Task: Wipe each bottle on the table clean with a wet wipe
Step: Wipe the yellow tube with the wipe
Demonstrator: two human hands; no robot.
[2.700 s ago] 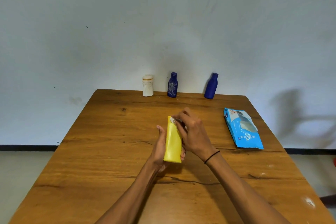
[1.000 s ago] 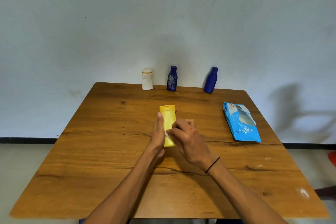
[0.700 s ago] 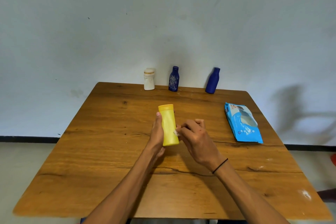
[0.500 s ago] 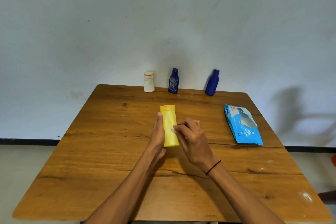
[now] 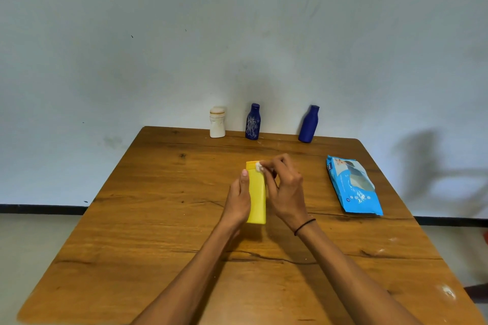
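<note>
My left hand (image 5: 239, 196) grips a yellow bottle (image 5: 257, 196) above the middle of the wooden table (image 5: 148, 219), thumb on its left side. My right hand (image 5: 286, 190) pinches a small white wet wipe (image 5: 259, 166) against the bottle's far end. At the table's far edge stand a white bottle (image 5: 217, 125), a patterned dark blue bottle (image 5: 253, 122) and a plain blue bottle (image 5: 308, 124).
A blue pack of wet wipes (image 5: 353, 185) lies flat on the right side of the table. A pale wall rises directly behind the table's far edge. A black band circles my right wrist.
My right hand has slid the wipe along the yellow bottle from its near part to its far end. The left hand keeps the same hold.
</note>
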